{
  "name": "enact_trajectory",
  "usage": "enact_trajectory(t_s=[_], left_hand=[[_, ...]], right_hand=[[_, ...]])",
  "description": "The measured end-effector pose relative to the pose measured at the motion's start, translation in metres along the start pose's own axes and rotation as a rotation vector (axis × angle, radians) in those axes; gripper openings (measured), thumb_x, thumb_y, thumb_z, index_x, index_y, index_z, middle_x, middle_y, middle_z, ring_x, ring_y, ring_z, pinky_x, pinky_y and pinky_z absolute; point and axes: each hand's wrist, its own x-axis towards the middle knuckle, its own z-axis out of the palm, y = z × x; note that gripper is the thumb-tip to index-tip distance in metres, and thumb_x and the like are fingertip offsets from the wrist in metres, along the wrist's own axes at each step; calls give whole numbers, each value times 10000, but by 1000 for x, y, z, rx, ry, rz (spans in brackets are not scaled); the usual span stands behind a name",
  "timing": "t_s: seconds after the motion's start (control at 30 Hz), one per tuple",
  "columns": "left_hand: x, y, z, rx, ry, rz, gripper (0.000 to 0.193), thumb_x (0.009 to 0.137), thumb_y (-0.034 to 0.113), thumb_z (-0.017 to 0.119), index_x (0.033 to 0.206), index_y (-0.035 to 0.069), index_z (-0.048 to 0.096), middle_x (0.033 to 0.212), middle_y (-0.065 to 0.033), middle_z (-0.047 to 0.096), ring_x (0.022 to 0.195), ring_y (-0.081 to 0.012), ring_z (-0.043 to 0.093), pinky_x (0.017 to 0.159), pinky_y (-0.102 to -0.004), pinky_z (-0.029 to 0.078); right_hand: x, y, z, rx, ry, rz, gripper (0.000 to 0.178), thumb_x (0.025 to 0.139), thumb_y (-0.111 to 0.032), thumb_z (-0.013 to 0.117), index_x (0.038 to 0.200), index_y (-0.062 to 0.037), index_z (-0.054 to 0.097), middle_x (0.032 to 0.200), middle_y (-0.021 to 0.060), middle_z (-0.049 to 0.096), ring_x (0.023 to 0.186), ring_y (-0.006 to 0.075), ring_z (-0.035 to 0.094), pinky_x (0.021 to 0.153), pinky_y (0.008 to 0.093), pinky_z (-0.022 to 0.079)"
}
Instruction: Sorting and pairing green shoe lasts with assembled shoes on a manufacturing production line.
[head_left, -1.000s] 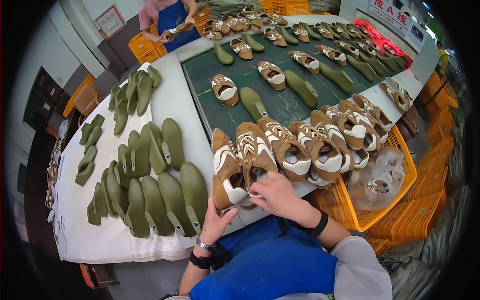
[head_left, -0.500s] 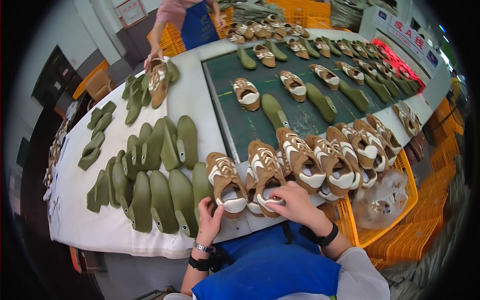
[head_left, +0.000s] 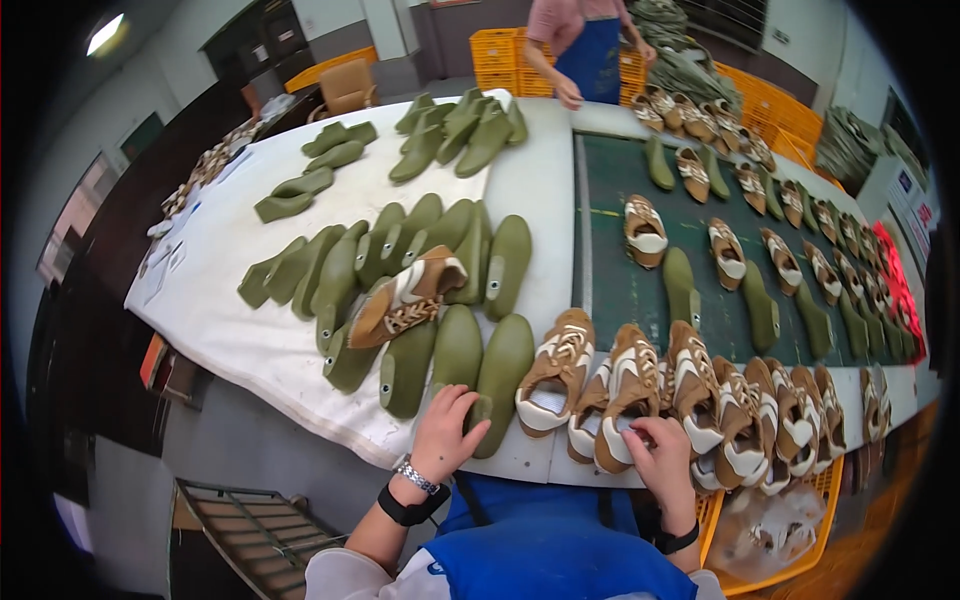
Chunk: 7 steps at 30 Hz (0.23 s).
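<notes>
My left hand (head_left: 445, 432) reaches to the near end of a green shoe last (head_left: 506, 375), its heel end between my thumb and fingers. Another last (head_left: 457, 345) stands right beside it. With thumb and fingers pinched, my right hand (head_left: 662, 458) grips the heel collar of a brown and white sneaker (head_left: 634, 375). That sneaker sits in a row along the table's near edge, next to another sneaker (head_left: 558, 370) on its left. Over the clustered lasts, a single brown sneaker (head_left: 405, 297) is tilted on its side, laces toward me.
A green conveyor belt (head_left: 610, 310) carries sneakers paired with lasts. More lasts (head_left: 455, 135) lie at the far left on white cloth (head_left: 235, 240). Across the table, a person (head_left: 590, 45) in a blue apron stands. A yellow crate (head_left: 828, 520) with a plastic bag is below right.
The view has swung left. The sneaker that the person opposite held is gone from that hand, and a sneaker now appears over the lasts. My right hand stays at its sneaker's heel.
</notes>
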Motion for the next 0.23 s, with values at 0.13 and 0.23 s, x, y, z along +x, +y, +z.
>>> enact_trajectory(t_s=[0.13,0.23], left_hand=[[40,-59,-43,180,304,14,439,663,111,652,1059,17,488,1039,-189,512,1017,-371,458,891,-418,376],[55,-155,-78,352,233,-356,656,675,148,672,1242,31,364,1205,-183,444,1108,-365,406,965,-391,331]], right_hand=[[-3,4,0,2,-1,32,130,673,-94,681,761,-32,609,650,81,583,605,227,526,546,314,419],[-4,0,0,34,-45,33,137,709,-119,659,794,-19,619,661,100,570,587,198,543,543,292,434]])
